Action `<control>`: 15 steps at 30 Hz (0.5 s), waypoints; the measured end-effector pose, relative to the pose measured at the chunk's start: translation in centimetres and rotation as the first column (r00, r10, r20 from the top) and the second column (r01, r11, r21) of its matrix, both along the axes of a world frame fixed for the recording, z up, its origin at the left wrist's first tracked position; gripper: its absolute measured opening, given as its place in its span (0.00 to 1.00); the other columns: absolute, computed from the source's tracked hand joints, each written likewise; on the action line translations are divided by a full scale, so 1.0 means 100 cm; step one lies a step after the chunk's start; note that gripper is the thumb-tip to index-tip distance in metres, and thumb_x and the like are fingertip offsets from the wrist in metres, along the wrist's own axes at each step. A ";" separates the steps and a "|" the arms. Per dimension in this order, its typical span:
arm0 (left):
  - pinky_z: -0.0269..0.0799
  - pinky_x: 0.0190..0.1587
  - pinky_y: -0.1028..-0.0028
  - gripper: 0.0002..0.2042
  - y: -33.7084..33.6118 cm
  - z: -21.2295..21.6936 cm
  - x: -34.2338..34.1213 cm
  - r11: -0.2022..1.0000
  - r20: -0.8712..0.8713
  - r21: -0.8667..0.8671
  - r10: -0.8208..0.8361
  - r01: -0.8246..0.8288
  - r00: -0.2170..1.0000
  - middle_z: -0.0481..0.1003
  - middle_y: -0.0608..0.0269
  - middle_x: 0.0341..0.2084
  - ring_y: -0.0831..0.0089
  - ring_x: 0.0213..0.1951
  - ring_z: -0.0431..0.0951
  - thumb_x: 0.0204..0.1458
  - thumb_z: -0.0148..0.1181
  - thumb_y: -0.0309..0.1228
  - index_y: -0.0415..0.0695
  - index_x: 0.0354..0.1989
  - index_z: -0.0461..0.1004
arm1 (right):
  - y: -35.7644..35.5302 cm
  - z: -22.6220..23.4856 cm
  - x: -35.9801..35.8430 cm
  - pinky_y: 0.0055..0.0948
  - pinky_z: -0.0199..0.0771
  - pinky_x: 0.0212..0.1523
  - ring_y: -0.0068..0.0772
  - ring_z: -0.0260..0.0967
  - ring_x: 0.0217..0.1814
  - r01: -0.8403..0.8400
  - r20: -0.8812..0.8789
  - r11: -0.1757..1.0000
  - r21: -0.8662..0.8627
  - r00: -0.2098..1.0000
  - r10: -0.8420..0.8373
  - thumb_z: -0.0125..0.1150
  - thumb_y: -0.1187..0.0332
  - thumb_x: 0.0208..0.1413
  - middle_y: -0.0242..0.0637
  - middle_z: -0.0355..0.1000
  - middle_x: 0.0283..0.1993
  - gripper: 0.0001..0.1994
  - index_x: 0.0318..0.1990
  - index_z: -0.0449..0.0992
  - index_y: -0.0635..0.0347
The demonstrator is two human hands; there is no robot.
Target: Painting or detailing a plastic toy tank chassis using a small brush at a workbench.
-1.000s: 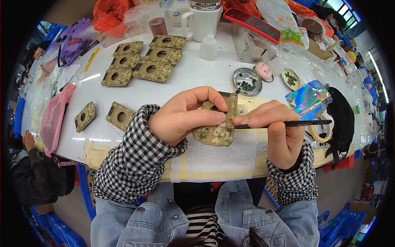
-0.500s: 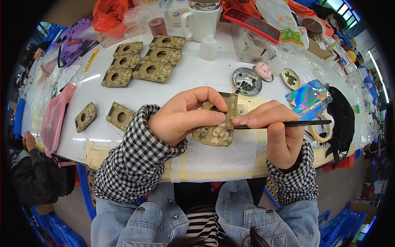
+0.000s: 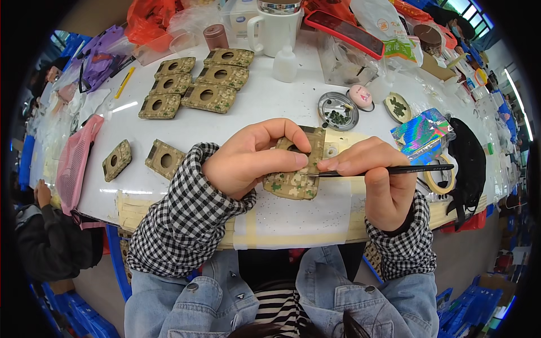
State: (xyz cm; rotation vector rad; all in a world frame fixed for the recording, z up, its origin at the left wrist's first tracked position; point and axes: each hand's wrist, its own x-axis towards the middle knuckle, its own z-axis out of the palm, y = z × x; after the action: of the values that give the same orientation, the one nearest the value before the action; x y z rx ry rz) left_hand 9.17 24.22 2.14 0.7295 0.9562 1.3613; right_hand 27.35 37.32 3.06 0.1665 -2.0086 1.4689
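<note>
Your left hand [image 3: 251, 160] clamps a flat, camouflage-patterned fabric panel [image 3: 293, 180] near the tabletop's [image 3: 248, 112] front edge, its long axis running front to back, while your right hand [image 3: 375, 180] pinches slim black tweezers [image 3: 389, 169], tips pointing left onto the panel

Much of the camouflage piece [image 3: 293, 180] under the left hand [image 3: 253, 160]; tool tip [image 3: 313, 175] too small to tell.
</note>
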 end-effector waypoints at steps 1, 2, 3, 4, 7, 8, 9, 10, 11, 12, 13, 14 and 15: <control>0.69 0.38 0.83 0.10 0.000 0.000 0.000 1.000 0.003 -0.003 -0.002 0.002 1.000 0.73 0.65 0.34 0.82 0.36 0.73 0.51 0.59 0.24 0.38 0.40 0.69 | 0.000 0.000 0.000 0.30 0.69 0.45 0.33 0.71 0.41 -0.002 -0.001 1.000 -0.007 1.000 0.002 0.49 0.69 0.62 0.43 0.76 0.39 0.11 0.39 0.75 0.68; 0.69 0.38 0.83 0.10 0.000 0.000 0.000 1.000 0.006 -0.007 -0.005 0.005 1.000 0.73 0.65 0.34 0.82 0.36 0.73 0.51 0.59 0.24 0.38 0.40 0.69 | 0.000 0.000 0.000 0.30 0.69 0.45 0.33 0.71 0.41 0.002 -0.001 1.000 -0.012 1.000 -0.002 0.48 0.70 0.62 0.44 0.76 0.39 0.11 0.39 0.75 0.68; 0.69 0.39 0.82 0.10 0.000 0.000 0.000 1.000 0.010 -0.010 -0.008 0.008 1.000 0.73 0.65 0.34 0.82 0.36 0.73 0.51 0.59 0.24 0.38 0.40 0.69 | 0.000 0.000 0.000 0.29 0.69 0.45 0.33 0.71 0.41 0.006 0.000 1.000 -0.016 1.000 -0.006 0.48 0.70 0.62 0.44 0.76 0.39 0.11 0.39 0.75 0.68; 0.69 0.39 0.82 0.10 0.000 0.000 0.000 1.000 0.006 -0.008 -0.006 0.006 1.000 0.73 0.65 0.34 0.82 0.36 0.73 0.51 0.59 0.24 0.38 0.41 0.69 | 0.000 0.000 0.000 0.29 0.69 0.44 0.33 0.71 0.41 0.009 0.001 1.000 -0.019 1.000 -0.009 0.48 0.70 0.62 0.44 0.76 0.39 0.11 0.39 0.75 0.68; 0.69 0.39 0.82 0.10 0.000 0.000 0.000 1.000 0.002 -0.007 -0.005 0.005 1.000 0.73 0.65 0.34 0.82 0.36 0.73 0.51 0.59 0.24 0.38 0.41 0.69 | 0.000 -0.001 0.000 0.29 0.69 0.44 0.33 0.71 0.41 0.011 -0.002 1.000 -0.014 1.000 -0.012 0.48 0.70 0.62 0.44 0.76 0.39 0.11 0.39 0.75 0.68; 0.69 0.39 0.82 0.10 0.000 0.000 -0.001 1.000 0.004 -0.009 -0.006 0.006 1.000 0.73 0.65 0.34 0.82 0.36 0.73 0.51 0.59 0.24 0.38 0.41 0.69 | 0.000 -0.001 0.000 0.29 0.69 0.44 0.33 0.71 0.41 0.010 -0.003 1.000 -0.012 1.000 -0.010 0.48 0.70 0.62 0.44 0.76 0.39 0.10 0.39 0.75 0.68; 0.69 0.38 0.82 0.10 0.000 0.000 -0.001 1.000 0.006 -0.012 -0.007 0.007 1.000 0.73 0.65 0.34 0.82 0.36 0.73 0.51 0.59 0.24 0.38 0.41 0.69 | 0.000 -0.002 0.000 0.29 0.69 0.44 0.33 0.71 0.41 0.008 -0.005 1.000 -0.011 1.000 -0.008 0.48 0.70 0.62 0.44 0.76 0.39 0.10 0.39 0.75 0.68; 0.69 0.38 0.82 0.10 0.000 0.000 0.000 1.000 0.003 -0.008 -0.005 0.005 1.000 0.73 0.65 0.34 0.82 0.36 0.73 0.51 0.59 0.24 0.38 0.41 0.69 | 0.000 -0.001 0.000 0.29 0.69 0.44 0.33 0.71 0.41 0.008 -0.006 1.000 -0.009 1.000 -0.008 0.48 0.70 0.62 0.44 0.76 0.39 0.10 0.39 0.75 0.68; 0.69 0.38 0.82 0.10 0.000 0.000 0.000 1.000 0.000 -0.004 -0.002 0.002 1.000 0.73 0.65 0.34 0.82 0.36 0.73 0.51 0.59 0.24 0.38 0.40 0.69 | 0.000 -0.001 0.000 0.29 0.69 0.44 0.32 0.71 0.41 0.009 -0.003 1.000 -0.001 1.000 -0.009 0.48 0.70 0.62 0.44 0.76 0.39 0.10 0.39 0.75 0.68; 0.70 0.38 0.82 0.10 0.000 0.000 0.000 1.000 -0.004 0.000 0.001 -0.001 1.000 0.73 0.65 0.33 0.82 0.36 0.73 0.51 0.59 0.24 0.38 0.40 0.69 | 0.000 0.000 0.000 0.29 0.69 0.44 0.32 0.71 0.41 0.010 0.000 1.000 0.007 1.000 -0.010 0.48 0.70 0.62 0.44 0.76 0.39 0.10 0.39 0.75 0.68; 0.70 0.38 0.82 0.10 0.000 -0.001 0.000 1.000 -0.008 0.000 0.001 -0.001 1.000 0.73 0.65 0.33 0.82 0.35 0.73 0.51 0.59 0.24 0.38 0.40 0.69 | 0.000 0.000 0.000 0.29 0.69 0.44 0.32 0.71 0.41 0.011 0.002 1.000 0.015 1.000 -0.011 0.48 0.70 0.62 0.44 0.76 0.39 0.10 0.39 0.75 0.68; 0.70 0.38 0.82 0.10 0.000 -0.001 0.000 1.000 -0.012 0.000 0.001 -0.001 1.000 0.73 0.65 0.33 0.82 0.35 0.73 0.51 0.59 0.24 0.38 0.40 0.69 | 0.000 0.000 0.000 0.29 0.69 0.44 0.32 0.71 0.41 0.010 0.004 1.000 0.016 1.000 -0.010 0.48 0.70 0.62 0.44 0.76 0.39 0.10 0.39 0.75 0.68; 0.70 0.38 0.82 0.10 0.000 -0.001 0.000 1.000 -0.017 -0.001 0.001 -0.001 1.000 0.73 0.65 0.33 0.82 0.35 0.73 0.51 0.59 0.24 0.38 0.40 0.69 | 0.000 0.000 0.000 0.29 0.69 0.44 0.32 0.71 0.41 0.009 0.005 1.000 0.017 1.000 -0.010 0.48 0.70 0.62 0.44 0.76 0.39 0.10 0.39 0.75 0.68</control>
State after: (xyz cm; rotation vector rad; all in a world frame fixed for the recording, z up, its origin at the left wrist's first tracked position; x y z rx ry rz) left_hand 9.15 24.24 1.99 0.7413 0.9701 1.3573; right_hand 27.37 37.36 3.07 0.1602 -2.0243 1.4480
